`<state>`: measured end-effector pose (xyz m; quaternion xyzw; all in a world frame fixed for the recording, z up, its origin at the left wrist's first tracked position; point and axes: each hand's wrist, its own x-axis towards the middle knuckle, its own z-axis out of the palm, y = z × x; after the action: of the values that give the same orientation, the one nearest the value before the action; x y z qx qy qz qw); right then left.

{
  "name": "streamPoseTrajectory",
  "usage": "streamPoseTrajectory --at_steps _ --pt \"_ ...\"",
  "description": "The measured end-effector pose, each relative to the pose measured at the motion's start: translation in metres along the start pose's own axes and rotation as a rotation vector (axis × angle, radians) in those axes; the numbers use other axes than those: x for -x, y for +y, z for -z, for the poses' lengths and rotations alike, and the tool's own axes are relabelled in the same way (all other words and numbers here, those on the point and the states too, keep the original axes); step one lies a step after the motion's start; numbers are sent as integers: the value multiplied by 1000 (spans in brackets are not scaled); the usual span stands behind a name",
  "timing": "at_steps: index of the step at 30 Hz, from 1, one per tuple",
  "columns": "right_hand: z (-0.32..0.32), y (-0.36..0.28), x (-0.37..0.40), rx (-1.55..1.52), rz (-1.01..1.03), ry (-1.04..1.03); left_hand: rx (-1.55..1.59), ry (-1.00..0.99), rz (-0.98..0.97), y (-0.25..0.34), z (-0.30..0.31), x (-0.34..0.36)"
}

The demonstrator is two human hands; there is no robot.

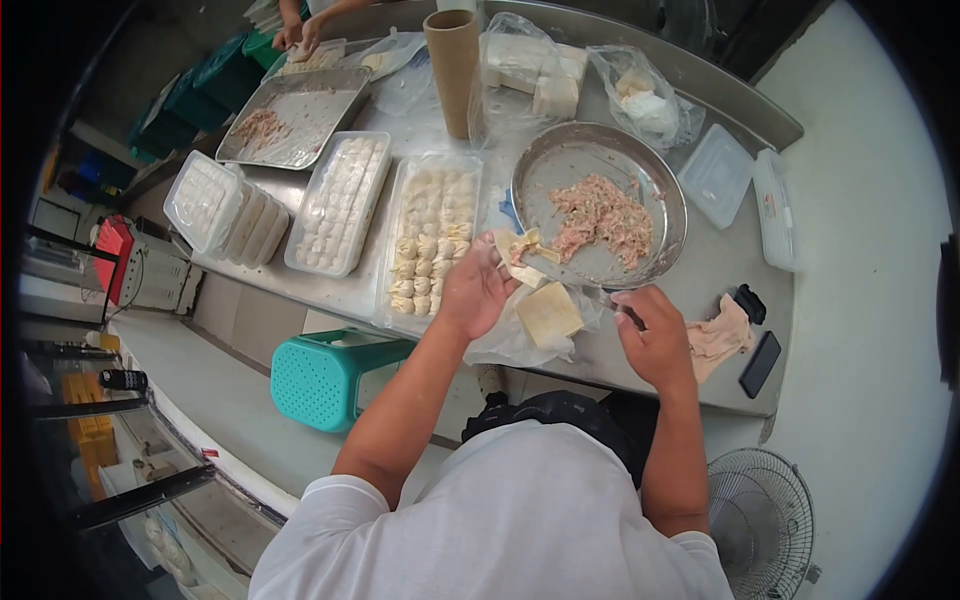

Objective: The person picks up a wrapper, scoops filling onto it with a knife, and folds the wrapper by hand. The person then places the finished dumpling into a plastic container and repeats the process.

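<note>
Left hand [474, 287]: fingers pinched on a dough wrapper [511, 245] that bears a dab of filling; wrapper held above the table edge, between the dumpling tray and the pan.
Right hand [650, 335]: fingers curled around a thin tool [601, 296], its shape mostly hidden; hand near the pan's lower rim.
Wrapper stack [550, 314]: square sheets on clear plastic, between the two hands.
Round metal pan [572, 160]: holds pinkish minced filling [602, 218], heaped toward the middle and lower part.
Dumpling tray [385, 290]: rows of pleated dumplings [425, 268], just left of the left hand.
Filled container [340, 205]: beside the tray, further left.
Cardboard tube [453, 75]: upright, behind the tray.
Table right end: cloth [718, 338] beside a phone [760, 364].
Co-worker's hands [298, 38]: far left corner, over another tray.
</note>
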<state>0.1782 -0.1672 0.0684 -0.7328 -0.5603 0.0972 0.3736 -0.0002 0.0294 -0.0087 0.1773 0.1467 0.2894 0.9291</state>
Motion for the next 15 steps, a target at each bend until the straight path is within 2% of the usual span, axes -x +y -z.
streamPoseTrajectory --at_steps 1,3,4,6,7,8,10,11,13,14,15 --pt "8 -3 -1 -16 -20 -37 0 -2 3 -4 3 2" --pt "18 -5 -2 10 -7 -119 -801 15 8 -11 -2 12" --pt "21 -5 -3 34 7 -202 -798 18 10 -10 -8 14" --pt "22 -9 -5 91 19 -263 -1429 -59 -53 -6 -24 15" --pt "23 -10 -7 150 34 -319 -1565 -79 -128 -7 -23 15" --pt "26 -9 -8 152 36 -319 -1564 -80 -130 -10 -17 13" --pt "33 -7 -9 177 51 -296 -1727 -193 -349 -16 -2 10" --pt "35 -8 -10 177 54 -297 -1727 -189 -350 -17 5 7" --pt "38 -11 -11 56 -146 -189 -1527 41 -362 -14 1 5" --pt "32 -6 -8 57 -142 -192 -1525 45 -365 -13 -2 5" --pt "19 6 -3 -26 -247 -181 -1384 172 -213 -6 -25 11"
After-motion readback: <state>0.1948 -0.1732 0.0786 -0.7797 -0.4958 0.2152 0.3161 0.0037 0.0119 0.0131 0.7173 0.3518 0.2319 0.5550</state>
